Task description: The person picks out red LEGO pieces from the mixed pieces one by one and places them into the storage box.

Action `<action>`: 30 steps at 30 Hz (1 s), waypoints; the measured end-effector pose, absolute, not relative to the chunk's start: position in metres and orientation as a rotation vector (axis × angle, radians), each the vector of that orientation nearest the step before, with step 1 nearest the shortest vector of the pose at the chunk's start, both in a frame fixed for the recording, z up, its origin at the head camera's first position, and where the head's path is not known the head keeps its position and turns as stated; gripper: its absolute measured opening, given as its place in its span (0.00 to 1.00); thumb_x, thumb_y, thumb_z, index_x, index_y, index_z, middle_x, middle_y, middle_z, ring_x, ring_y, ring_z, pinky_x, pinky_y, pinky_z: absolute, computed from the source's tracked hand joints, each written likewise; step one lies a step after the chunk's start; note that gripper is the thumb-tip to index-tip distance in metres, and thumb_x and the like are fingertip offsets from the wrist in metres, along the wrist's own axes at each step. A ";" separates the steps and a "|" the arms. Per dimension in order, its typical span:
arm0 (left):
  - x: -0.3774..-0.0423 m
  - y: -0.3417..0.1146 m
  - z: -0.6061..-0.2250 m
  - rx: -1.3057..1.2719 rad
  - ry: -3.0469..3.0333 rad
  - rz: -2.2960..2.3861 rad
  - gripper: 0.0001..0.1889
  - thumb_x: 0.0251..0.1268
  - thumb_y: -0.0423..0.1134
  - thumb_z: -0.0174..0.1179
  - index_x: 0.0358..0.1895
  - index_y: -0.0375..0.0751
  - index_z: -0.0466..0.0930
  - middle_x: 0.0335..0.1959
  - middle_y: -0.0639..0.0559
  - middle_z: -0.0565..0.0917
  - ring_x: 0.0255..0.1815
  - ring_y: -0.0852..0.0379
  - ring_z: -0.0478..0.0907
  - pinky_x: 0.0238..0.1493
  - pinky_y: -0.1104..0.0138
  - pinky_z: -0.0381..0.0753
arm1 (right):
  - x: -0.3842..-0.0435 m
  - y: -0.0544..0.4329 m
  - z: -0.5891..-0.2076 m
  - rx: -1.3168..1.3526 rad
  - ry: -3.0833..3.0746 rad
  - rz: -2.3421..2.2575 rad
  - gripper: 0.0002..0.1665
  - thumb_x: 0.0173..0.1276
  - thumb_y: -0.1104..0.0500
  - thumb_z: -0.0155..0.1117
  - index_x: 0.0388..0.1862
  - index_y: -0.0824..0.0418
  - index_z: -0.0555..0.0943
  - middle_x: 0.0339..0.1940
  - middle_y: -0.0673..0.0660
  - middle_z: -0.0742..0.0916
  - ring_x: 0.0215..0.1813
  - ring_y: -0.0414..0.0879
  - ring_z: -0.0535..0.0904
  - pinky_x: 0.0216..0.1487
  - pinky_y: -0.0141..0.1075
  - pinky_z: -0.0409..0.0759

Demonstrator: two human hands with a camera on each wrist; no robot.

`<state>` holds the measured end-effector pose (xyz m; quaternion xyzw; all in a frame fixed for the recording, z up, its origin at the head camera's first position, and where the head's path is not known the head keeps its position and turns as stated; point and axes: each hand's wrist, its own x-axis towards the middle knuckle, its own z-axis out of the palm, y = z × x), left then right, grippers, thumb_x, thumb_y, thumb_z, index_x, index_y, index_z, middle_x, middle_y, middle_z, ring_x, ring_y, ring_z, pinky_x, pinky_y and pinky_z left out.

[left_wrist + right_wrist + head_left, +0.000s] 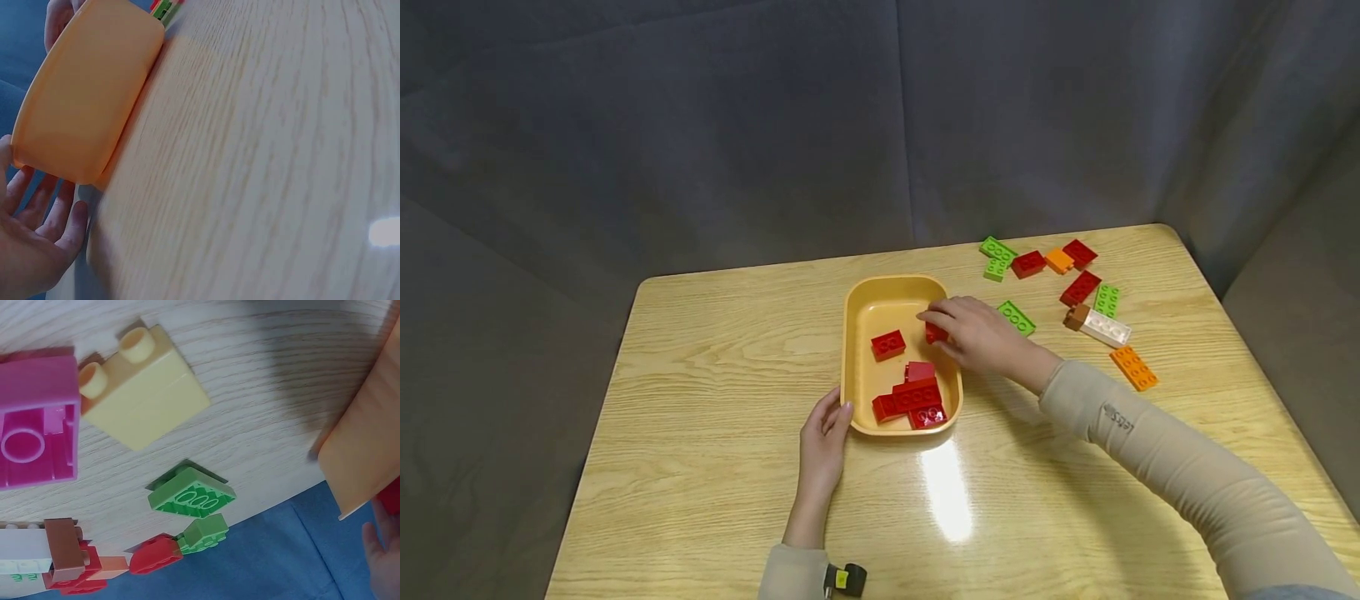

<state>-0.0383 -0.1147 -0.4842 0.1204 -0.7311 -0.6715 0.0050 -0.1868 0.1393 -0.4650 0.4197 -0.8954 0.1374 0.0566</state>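
A yellow-orange plastic tray (865,425) stands on the table with several red bricks (916,395) bunched near its front end. Another red brick (888,345) lies apart from them inside it. My left hand (826,432) holds the tray's front left corner, thumb at the rim; in the left wrist view, its fingers (59,215) lie along the outer wall. Over the tray's right side, my right hand (981,333) grips a red brick (936,332) between thumb and fingers. Part of that brick is hidden by the hand.
Green (1017,318), red (1081,288), orange (1134,368) and white (1107,327) bricks lie scattered right of the tray. The right wrist view also shows a pink brick (39,384) and a pale yellow brick (147,394). A dark curtain (775,142) hangs behind the table.
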 end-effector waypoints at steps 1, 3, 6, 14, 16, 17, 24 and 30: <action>-0.038 -0.115 -0.484 0.379 -2.290 -2.102 0.21 0.75 0.32 0.55 0.65 0.25 0.71 0.57 0.28 0.78 0.58 0.39 0.78 0.53 0.73 0.77 | -0.187 0.140 -0.465 1.274 -2.718 0.416 0.28 0.67 0.58 0.69 0.64 0.63 0.77 0.58 0.62 0.80 0.58 0.57 0.76 0.65 0.50 0.72; -0.039 -0.115 -0.486 0.375 -2.288 -2.103 0.20 0.75 0.32 0.55 0.65 0.24 0.71 0.57 0.28 0.78 0.58 0.38 0.78 0.53 0.73 0.77 | -0.187 0.140 -0.466 1.273 -2.722 0.416 0.27 0.68 0.58 0.68 0.65 0.62 0.76 0.59 0.63 0.80 0.59 0.58 0.76 0.66 0.51 0.71; -0.040 -0.116 -0.493 0.367 -2.274 -2.108 0.20 0.74 0.31 0.55 0.65 0.24 0.70 0.57 0.27 0.78 0.58 0.38 0.78 0.53 0.73 0.77 | -0.186 0.140 -0.466 1.270 -2.724 0.421 0.26 0.68 0.58 0.67 0.65 0.62 0.77 0.61 0.63 0.80 0.61 0.58 0.76 0.67 0.51 0.70; -0.045 -0.119 -0.524 0.371 -2.249 -2.114 0.22 0.75 0.37 0.57 0.67 0.31 0.71 0.59 0.33 0.79 0.59 0.44 0.78 0.54 0.72 0.77 | -0.187 0.140 -0.466 1.257 -2.754 0.427 0.24 0.69 0.58 0.66 0.64 0.61 0.77 0.62 0.62 0.79 0.64 0.57 0.74 0.68 0.52 0.68; -0.045 -0.119 -0.525 0.365 -2.244 -2.117 0.23 0.75 0.38 0.57 0.67 0.32 0.71 0.59 0.33 0.79 0.59 0.44 0.78 0.55 0.71 0.77 | -0.187 0.141 -0.466 1.250 -2.757 0.435 0.24 0.70 0.58 0.66 0.64 0.61 0.77 0.63 0.62 0.79 0.64 0.57 0.74 0.69 0.52 0.67; -0.045 -0.119 -0.525 0.363 -2.239 -2.119 0.23 0.75 0.38 0.57 0.67 0.32 0.71 0.59 0.33 0.79 0.59 0.44 0.78 0.56 0.70 0.77 | -0.187 0.141 -0.466 1.244 -2.758 0.441 0.24 0.69 0.59 0.66 0.64 0.61 0.77 0.63 0.63 0.79 0.64 0.58 0.74 0.69 0.52 0.67; -0.045 -0.118 -0.521 0.379 -2.255 -2.116 0.22 0.75 0.37 0.56 0.67 0.30 0.70 0.59 0.32 0.79 0.59 0.43 0.78 0.55 0.70 0.77 | -0.186 0.146 -0.463 1.201 -2.755 0.466 0.24 0.69 0.61 0.65 0.63 0.64 0.77 0.63 0.64 0.79 0.65 0.59 0.73 0.69 0.54 0.66; -0.041 -0.116 -0.496 0.394 -2.281 -2.125 0.21 0.75 0.33 0.55 0.66 0.26 0.70 0.58 0.29 0.78 0.59 0.39 0.77 0.55 0.69 0.77 | -0.191 0.155 -0.459 1.120 -2.743 0.484 0.21 0.69 0.63 0.63 0.60 0.64 0.78 0.60 0.64 0.80 0.62 0.59 0.75 0.67 0.53 0.68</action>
